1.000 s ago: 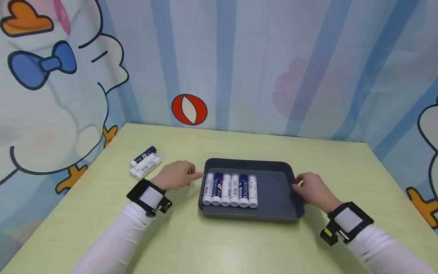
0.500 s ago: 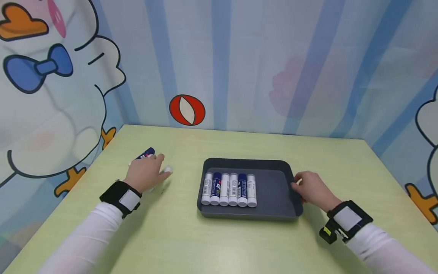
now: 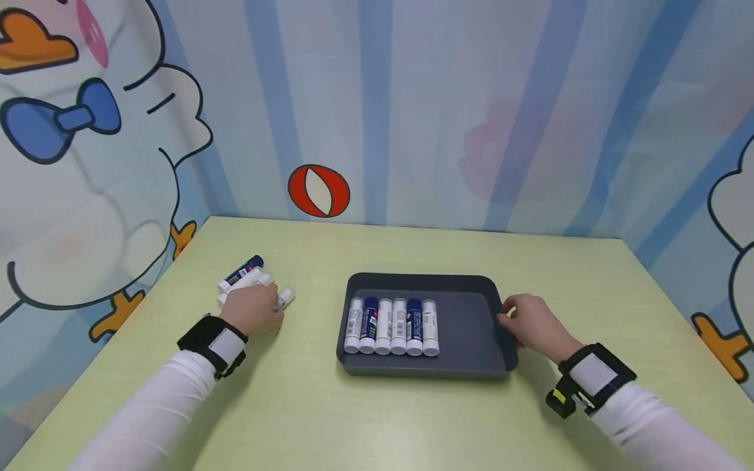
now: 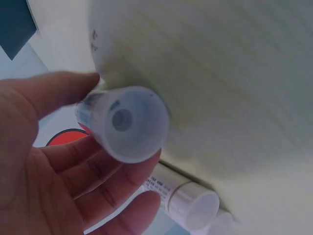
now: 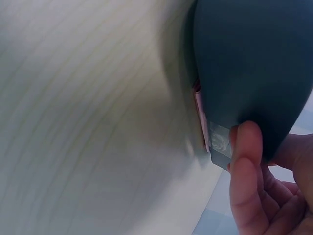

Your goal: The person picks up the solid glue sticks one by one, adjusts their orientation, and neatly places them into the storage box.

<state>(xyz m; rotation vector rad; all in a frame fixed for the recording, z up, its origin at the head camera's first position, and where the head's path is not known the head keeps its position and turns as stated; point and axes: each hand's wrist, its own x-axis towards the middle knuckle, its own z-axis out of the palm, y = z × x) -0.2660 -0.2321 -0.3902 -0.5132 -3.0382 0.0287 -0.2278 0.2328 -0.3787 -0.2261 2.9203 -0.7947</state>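
My left hand (image 3: pixel 252 309) is at the left of the table and grips a white glue stick (image 3: pixel 285 299) between thumb and fingers. In the left wrist view, the hollow round end of this glue stick (image 4: pixel 139 125) faces the camera. Just behind that hand lie a blue-capped glue stick (image 3: pixel 241 274) and white ones, partly hidden by it. My right hand (image 3: pixel 537 326) pinches the right rim of a dark grey tray (image 3: pixel 471 327). Inside the tray, several white and blue glue sticks (image 3: pixel 383 327) stand side by side in a row along the left part.
The pale yellow-green table (image 3: pixel 377 425) ends at a printed curtain (image 3: pixel 436 118) at the back and sides. In the right wrist view, a clear sticker (image 5: pixel 220 139) and a pinkish strip (image 5: pixel 201 117) show by the tray's underside.
My left hand has moved from the tray's left rim leftward to the loose glue sticks and taken hold of a white one. My right hand has stayed at the tray's rim.
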